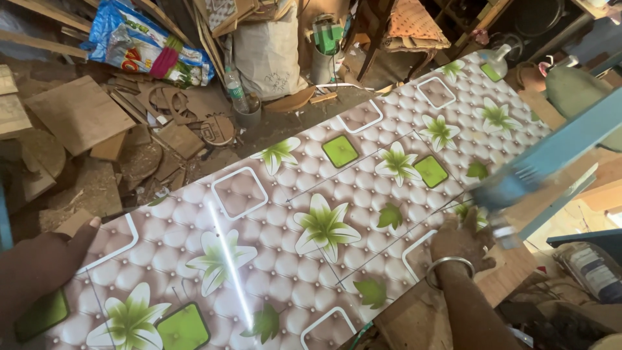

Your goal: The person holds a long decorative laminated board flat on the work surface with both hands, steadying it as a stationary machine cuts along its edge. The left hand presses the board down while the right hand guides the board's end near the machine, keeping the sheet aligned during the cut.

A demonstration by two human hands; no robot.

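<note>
The left hand [39, 262], fingers flat, is pressing the flower-patterned panel [324, 214] running diagonally across the frame. The right hand [463, 243], grip clamped on a blurred blue tool [518, 188], is working at the panel's lower-right edge. Uneven pressure could likely shift the glossy panel, spoiling the pencilled line.

Long glossy panel [311, 214] printed with quilted pattern, white-green lilies and green squares, lying diagonally. Left hand [39, 266] pressed on its lower-left edge, thumb on top. Right hand [461, 243], metal bangle [449, 269] at wrist, gripping blurred blue tool [512, 188] at right edge. Wood offcuts [129, 136] scattered over floor behind.
</note>
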